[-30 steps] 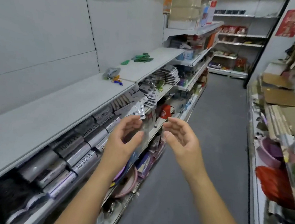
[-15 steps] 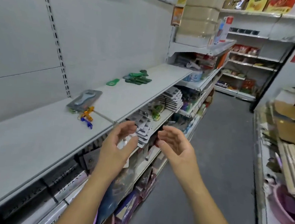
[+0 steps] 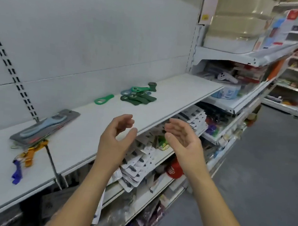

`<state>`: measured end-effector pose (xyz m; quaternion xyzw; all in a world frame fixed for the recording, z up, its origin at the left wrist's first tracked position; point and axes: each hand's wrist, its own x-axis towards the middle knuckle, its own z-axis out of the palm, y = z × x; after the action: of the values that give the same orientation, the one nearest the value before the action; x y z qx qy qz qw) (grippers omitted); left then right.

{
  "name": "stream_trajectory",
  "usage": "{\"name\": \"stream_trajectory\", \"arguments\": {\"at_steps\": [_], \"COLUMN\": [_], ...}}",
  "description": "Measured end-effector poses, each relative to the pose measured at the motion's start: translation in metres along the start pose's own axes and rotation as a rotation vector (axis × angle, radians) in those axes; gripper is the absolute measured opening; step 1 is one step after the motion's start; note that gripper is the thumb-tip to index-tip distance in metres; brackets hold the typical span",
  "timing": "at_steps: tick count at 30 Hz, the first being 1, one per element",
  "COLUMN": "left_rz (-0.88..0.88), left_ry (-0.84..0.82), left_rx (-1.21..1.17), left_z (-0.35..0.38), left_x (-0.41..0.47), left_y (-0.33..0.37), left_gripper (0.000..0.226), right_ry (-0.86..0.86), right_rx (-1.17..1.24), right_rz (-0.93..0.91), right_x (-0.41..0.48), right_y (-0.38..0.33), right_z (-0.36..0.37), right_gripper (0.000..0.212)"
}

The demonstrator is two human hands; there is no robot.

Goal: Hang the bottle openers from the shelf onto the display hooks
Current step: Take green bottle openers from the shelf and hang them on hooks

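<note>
Grey carded pack (image 3: 43, 126) lies apart from bottle openers (image 3: 137, 96).

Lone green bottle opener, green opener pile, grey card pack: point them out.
Lone green bottle opener (image 3: 107, 98), head view, its handle.
Green opener pile (image 3: 138, 97), head view, centre.
Grey card pack (image 3: 45, 126), head view, middle.

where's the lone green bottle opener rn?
Head view, left of centre: the lone green bottle opener lies on the white shelf, left of the green opener pile, beyond the left hand.
</note>
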<state>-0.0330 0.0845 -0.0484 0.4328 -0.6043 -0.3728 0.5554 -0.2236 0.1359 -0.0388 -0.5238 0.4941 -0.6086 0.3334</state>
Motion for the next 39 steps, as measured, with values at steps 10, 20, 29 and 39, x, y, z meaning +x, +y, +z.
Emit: {"name": "stream_trajectory", "arguments": {"at_steps": [10, 20, 29, 39], "left_rz": [-0.066, -0.258, -0.381, -0.591], "left_ry": [0.198, 0.265, 0.13, 0.203], "left_rx": [0.117, 0.427, 1.232, 1.189], "left_z": [0.09, 0.099, 0.116, 0.108], "left_x": [0.073, 0.183, 0.225, 0.219], "left_y": [0.004, -0.034, -0.062, -0.046], "left_gripper": [0.034, 0.033, 0.06, 0.026], "right_ry": [-0.215, -0.357, -0.563, -0.8], "right_rx": [0.042, -0.13, -0.787, -0.898], "right_rz": [0.012, 0.06, -0.035, 0.048], "right_x": [0.144, 0.27, 0.329, 0.351], "right_y": [0.033, 0.079, 0.099, 0.089], "right_z": [-0.068, -0.035, 0.015, 0.022], "right_gripper": [0.034, 0.034, 0.047, 0.039]}}
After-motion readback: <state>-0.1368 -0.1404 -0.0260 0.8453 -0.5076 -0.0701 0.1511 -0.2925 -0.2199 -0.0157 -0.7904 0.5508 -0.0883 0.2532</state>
